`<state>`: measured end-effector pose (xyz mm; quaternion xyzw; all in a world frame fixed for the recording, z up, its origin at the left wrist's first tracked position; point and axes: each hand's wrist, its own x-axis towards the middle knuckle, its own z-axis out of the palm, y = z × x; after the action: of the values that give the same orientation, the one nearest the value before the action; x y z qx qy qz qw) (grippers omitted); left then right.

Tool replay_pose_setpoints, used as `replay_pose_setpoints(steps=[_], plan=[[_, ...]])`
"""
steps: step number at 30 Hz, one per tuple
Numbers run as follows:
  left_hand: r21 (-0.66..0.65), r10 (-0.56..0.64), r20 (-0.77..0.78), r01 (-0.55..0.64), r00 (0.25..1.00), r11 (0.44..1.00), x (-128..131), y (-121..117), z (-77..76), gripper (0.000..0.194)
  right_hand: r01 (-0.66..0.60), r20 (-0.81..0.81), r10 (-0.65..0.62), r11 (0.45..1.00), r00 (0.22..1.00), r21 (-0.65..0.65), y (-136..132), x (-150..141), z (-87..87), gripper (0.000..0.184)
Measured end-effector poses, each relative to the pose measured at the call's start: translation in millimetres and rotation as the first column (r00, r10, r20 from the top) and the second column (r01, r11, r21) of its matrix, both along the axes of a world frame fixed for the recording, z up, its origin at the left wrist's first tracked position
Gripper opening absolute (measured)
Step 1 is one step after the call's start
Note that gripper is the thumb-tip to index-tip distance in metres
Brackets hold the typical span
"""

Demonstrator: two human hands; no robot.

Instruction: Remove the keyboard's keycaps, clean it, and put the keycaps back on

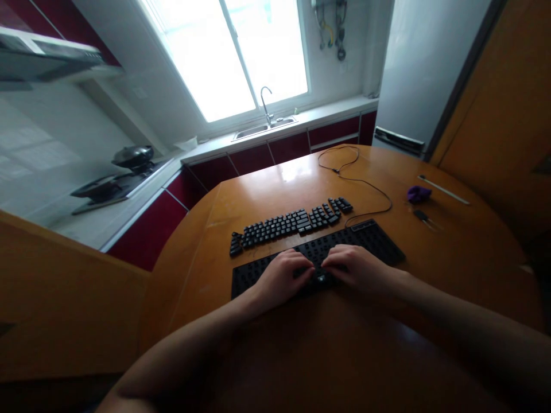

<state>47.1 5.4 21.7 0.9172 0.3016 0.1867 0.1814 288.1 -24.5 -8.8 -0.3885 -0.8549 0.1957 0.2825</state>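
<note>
A black keyboard base point(379, 244) with its keycaps off lies on the table in front of me. My left hand point(284, 272) rests over its lower middle, fingers curled and the thumb near the fingertips. Close by on the right, my right hand point(355, 265) is bent in a similar pinch. Whatever the fingertips hold is too small or hidden to name. Between the hands, a small pale glint shows on the base's front edge. Behind the base, loose black keycaps point(275, 226) lie grouped in keyboard order.
A wooden table point(267, 350) carries the keyboard's cable point(374, 186), a purple cloth-like bundle point(418, 194), a small dark tool with wire loops point(424, 218) and a thin pale strip point(445, 191). Beyond stand a counter with a sink point(252, 131), a stove point(124, 180) and a fridge point(417, 74).
</note>
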Motion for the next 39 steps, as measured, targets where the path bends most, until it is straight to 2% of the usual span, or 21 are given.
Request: replay_pose_setpoints(steps=[3,6,8,11,14,17,24,27,29,31,33,36,39], plan=[[0.054,0.132,0.013,-0.133,0.991,0.99,-0.9,34.8,11.6,0.013,0.166,-0.047,-0.163,0.985,0.985,0.053,16.9,-1.1,1.6,0.018],[0.13,0.266,-0.095,-0.253,0.959,0.959,4.4,69.9,13.6,0.013,0.293,0.039,-0.296,0.953,0.954,0.076,42.5,-5.5,7.0,0.021],[0.203,0.331,-0.171,-0.296,0.928,0.933,11.4,85.0,9.4,0.013,0.305,0.155,-0.319,0.947,0.935,0.105,59.8,-11.0,11.0,0.022],[0.28,0.369,-0.249,-0.299,0.895,0.912,21.5,92.8,0.2,0.015,0.262,0.313,-0.297,0.954,0.902,0.149,80.5,-20.8,14.5,0.024],[0.324,0.387,-0.289,-0.29,0.876,0.9,26.1,89.5,-5.7,0.015,0.241,0.412,-0.291,0.955,0.863,0.171,92.8,-28.8,14.3,0.023],[0.337,0.383,-0.3,-0.279,0.874,0.899,26.6,83.3,-6.8,0.016,0.218,0.444,-0.279,0.958,0.851,0.184,98.1,-32.0,13.1,0.022],[0.288,0.331,-0.297,-0.247,0.896,0.925,25.1,77.9,-7.4,0.016,0.128,0.386,-0.191,0.975,0.903,0.184,104.0,-32.1,10.0,0.019],[0.286,0.347,-0.301,-0.263,0.888,0.921,23.9,73.6,-1.3,0.016,0.105,0.36,-0.154,0.983,0.92,0.15,107.1,-31.3,9.6,0.015],[0.285,0.34,-0.265,-0.263,0.902,0.922,24.1,63.7,5.8,0.016,0.145,0.291,-0.181,0.98,0.94,0.139,104.7,-26.4,11.2,0.012],[0.251,0.285,-0.189,-0.234,0.94,0.939,26.0,47.6,12.0,0.014,0.211,0.152,-0.23,0.968,0.961,0.133,95.5,-16.8,13.4,0.009],[0.158,0.189,-0.1,-0.172,0.977,0.972,29.2,28.0,13.8,0.01,0.25,-0.016,-0.25,0.963,0.968,0.098,78.8,-3.2,14.2,0.009],[0.001,0.075,-0.005,-0.075,0.997,0.997,34.2,2.6,6.8,0.009,0.216,-0.175,-0.214,0.976,0.961,-0.004,44.5,18.6,9.9,0.008],[-0.073,0.064,0.033,-0.062,0.997,0.995,36.3,-9.4,-5.1,0.008,0.141,-0.22,-0.158,0.986,0.963,-0.095,12.0,33.0,0.6,0.007]])
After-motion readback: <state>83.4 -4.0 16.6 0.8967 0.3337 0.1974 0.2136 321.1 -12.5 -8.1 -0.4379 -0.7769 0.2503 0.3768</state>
